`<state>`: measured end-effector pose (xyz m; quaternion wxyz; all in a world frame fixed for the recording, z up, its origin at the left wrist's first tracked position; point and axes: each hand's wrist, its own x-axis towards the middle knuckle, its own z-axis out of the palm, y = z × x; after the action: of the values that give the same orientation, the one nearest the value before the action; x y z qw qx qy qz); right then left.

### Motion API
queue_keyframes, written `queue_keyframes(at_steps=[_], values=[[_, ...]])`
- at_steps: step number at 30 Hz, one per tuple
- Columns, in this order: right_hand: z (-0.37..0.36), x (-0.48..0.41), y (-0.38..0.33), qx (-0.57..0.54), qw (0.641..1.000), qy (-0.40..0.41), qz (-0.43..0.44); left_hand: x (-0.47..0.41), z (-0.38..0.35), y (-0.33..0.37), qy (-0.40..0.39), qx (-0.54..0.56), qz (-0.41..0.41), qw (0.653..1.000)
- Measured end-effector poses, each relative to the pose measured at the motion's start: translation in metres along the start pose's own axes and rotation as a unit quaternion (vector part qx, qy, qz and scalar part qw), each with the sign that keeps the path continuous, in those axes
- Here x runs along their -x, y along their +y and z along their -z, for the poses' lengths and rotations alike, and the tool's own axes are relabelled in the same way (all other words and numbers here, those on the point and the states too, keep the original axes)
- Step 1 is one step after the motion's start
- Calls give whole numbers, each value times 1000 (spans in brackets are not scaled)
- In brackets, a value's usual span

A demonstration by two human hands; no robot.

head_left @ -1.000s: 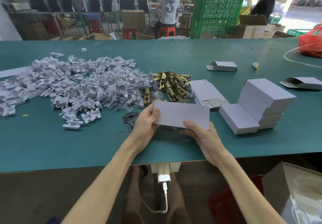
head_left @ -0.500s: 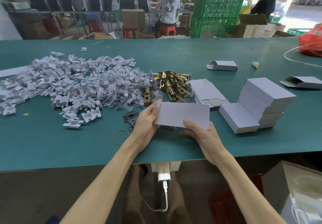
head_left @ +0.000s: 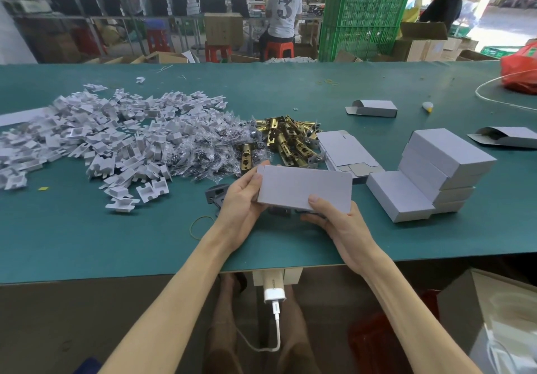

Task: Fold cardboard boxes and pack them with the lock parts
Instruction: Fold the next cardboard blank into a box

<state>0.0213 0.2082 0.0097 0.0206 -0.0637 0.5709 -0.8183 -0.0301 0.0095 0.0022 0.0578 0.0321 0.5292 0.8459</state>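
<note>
One closed grey box [head_left: 305,188] is held just above the near part of the green table [head_left: 87,243], between two hands. The left hand [head_left: 242,203] grips its left end, thumb on the top face and fingers curled underneath. The right hand [head_left: 338,224] holds the near right edge the same way, thumb pressed on top and fingers wrapped below. The box's flaps are shut, so its contents are hidden.

To the right stands a stack of closed boxes [head_left: 447,155]. It seems to be four high, though the lower ones are partly hidden, and a fifth box [head_left: 398,196] lies against its front. Between the stack and the held box lies a small pile of flat box blanks [head_left: 345,150]. Two more boxes lie apart with one end open: one [head_left: 374,108] far back, and one [head_left: 511,136] near the right edge whose inside is too dark to read.

Three loose heaps run leftward, too many to count:
- brass latches [head_left: 287,138]
- clear bagged parts [head_left: 203,148]
- white cardboard inserts [head_left: 87,138]

A few dark plates [head_left: 215,196] lie just beside the left hand, and one rubber band [head_left: 200,227] lies near that wrist. A red bag [head_left: 520,71] sits at the far right corner, and green crates [head_left: 366,10] rise behind the table.

Against a second ago, the box and both hands keep almost the same place and the same grip, with the box perhaps a touch higher. The heaps, the stack and the open boxes have not moved.
</note>
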Motion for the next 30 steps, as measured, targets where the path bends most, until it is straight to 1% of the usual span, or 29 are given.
queue_keyframes(at_steps=[8,11,14,19,22,26,30], values=[[1,-2,0,12,1000,-2,-11,0,0,4,12,34,4,999],[1,-2,0,-2,1000,0,-14,0,1,5,17,55,10,998],[1,-1,1,18,1000,-8,-10,0,1,3,24,36,8,999],[-1,-1,4,53,999,0,-7,0,0,2,19,6,-5,1000],[-1,-2,5,48,999,3,-6,0,-1,1,13,12,-2,1000],[0,-3,3,18,1000,6,-9,0,0,-1,-5,-13,-7,1000],[0,-3,3,14,1000,6,-11,-1,3,-1,-9,3,-20,1000]])
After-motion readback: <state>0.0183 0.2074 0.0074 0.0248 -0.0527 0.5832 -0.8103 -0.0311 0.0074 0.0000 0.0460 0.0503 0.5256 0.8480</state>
